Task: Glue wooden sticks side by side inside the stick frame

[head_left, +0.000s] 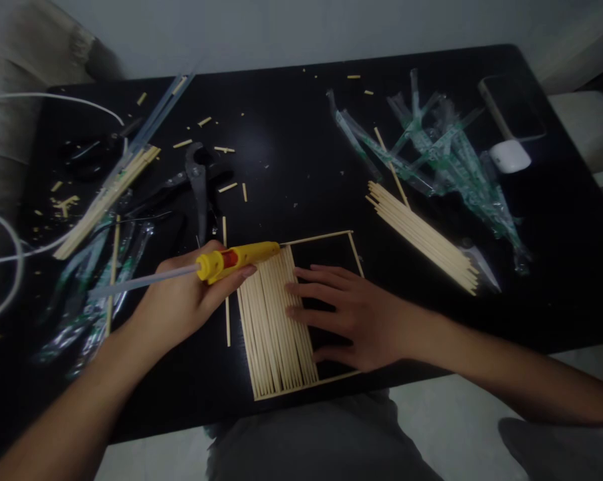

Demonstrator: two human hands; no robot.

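Observation:
My left hand [186, 294] is closed around a yellow hot glue gun [246, 258], with a pale glue stick [146, 281] poking out of its back end. The gun's nozzle meets the top edge of a thin wooden frame [321, 237], by the upper end of the laid sticks. Side by side, a panel of wooden sticks [274, 327] fills the left part of this frame. My right hand [349, 314] lies spread, its fingertips on the panel's right edge. Just left of the panel is a single loose stick [227, 307].
Pliers [197, 180] and black scissors [88, 152] lie at the left, near bundled sticks [111, 200], glue sticks [164, 107] and a white cable [18, 257]. Rightward are another stick bundle [422, 237], a blade [482, 264], crumpled plastic wrappers [446, 147], a phone [515, 107] and a white earbud case [510, 156].

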